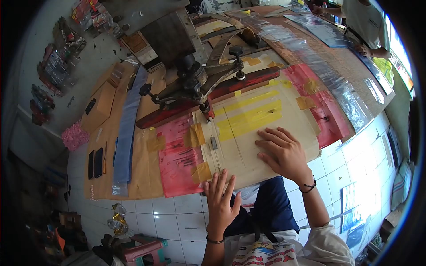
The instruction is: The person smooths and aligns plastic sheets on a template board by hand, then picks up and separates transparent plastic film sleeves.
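Observation:
Both my hands rest on a cream board (253,164) that carries yellow tape strips (248,119) and thin dark lines. My right hand (282,150) lies flat near its right side, fingers spread. At the front left edge, the fingers of my left hand (222,195) are stretched out on the board's margin, holding nothing. A small grey block (214,142) sits on the board between the lines. Red plastic sheeting (179,157) is taped along the left, with more red sheeting (321,106) on the right. Behind the board lies a long red bar (222,91) under a dark metal press arm (193,80).
A stack of clear bluish plastic sleeves (128,137), a dark phone (98,162) and a cardboard box (100,104) are on the left. More clear plastic (337,88) runs along the right. Another person (364,26) stands at the far right. A stool (144,250) is below.

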A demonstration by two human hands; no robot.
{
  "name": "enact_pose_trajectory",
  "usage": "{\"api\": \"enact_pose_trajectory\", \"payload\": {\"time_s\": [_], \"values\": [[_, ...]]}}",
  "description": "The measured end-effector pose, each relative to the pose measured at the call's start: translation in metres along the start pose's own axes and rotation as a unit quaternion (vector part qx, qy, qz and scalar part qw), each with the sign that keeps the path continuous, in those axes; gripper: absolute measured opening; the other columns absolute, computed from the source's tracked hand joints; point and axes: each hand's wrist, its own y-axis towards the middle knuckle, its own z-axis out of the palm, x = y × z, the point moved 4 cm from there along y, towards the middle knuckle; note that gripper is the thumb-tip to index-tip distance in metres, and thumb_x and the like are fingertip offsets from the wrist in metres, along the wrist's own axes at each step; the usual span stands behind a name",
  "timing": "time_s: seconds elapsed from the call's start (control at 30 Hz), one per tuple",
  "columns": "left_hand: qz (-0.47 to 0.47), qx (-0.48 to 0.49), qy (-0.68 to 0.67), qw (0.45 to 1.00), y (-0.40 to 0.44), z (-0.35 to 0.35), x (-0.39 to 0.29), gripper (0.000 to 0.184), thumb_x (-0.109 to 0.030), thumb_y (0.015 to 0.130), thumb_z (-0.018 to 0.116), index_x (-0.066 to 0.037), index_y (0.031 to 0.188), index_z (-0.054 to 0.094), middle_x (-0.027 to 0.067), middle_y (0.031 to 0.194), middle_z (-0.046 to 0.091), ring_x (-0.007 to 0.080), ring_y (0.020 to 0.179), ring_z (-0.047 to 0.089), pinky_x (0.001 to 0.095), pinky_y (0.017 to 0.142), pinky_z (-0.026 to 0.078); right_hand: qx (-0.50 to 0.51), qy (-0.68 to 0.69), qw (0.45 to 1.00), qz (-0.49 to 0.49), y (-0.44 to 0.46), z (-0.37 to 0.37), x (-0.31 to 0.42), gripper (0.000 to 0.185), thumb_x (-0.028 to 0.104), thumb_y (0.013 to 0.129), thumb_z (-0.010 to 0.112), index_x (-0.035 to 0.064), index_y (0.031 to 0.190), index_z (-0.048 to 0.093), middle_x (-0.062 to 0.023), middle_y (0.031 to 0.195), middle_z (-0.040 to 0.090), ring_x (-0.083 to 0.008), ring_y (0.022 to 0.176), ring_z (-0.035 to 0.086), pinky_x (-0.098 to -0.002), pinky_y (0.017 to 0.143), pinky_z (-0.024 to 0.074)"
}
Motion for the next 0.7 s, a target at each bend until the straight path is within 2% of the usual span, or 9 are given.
{"api": "enact_pose_trajectory", "payload": {"time_s": [0.7], "values": [[-0.024, -0.007, -0.007, 1.000, 0.0025, -0.0013, -0.0066, 0.059, -0.020, 0.096, 0.070, -0.012, 0.153, 0.055, 0.0159, 0.164, 0.046, 0.0422, 0.154, 0.036, 0.0615, 0.128, 0.015, -0.002, 0.009, 1.000, -0.006, -0.0021, -0.0014, 0.0004, 0.026, 0.027, 0.095, 0.074, 0.0108, 0.115, 0.077, -0.0089, 0.133, 0.072, -0.0288, 0.131, 0.064, -0.0485, 0.117, 0.0443]]}}
